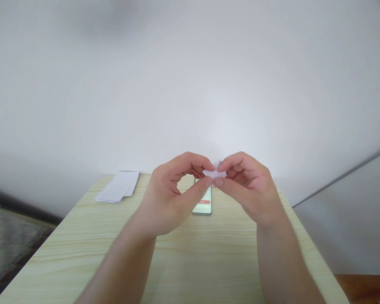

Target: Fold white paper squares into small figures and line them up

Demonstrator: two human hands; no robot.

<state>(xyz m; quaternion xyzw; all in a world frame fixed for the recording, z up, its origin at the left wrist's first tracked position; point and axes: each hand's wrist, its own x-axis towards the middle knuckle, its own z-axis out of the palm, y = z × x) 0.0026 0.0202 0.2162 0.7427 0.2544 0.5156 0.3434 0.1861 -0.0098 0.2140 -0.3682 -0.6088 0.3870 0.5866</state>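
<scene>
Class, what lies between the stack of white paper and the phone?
In the head view, the left hand shows between the white paper and the phone, above bare wooden tabletop; whatever the hand covers cannot be seen.

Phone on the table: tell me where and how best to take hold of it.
Grip the phone across its long edges at its near end, probably best coming down from the person's side. It lies flat on the table, with its far part behind the left hand and paper.
</scene>
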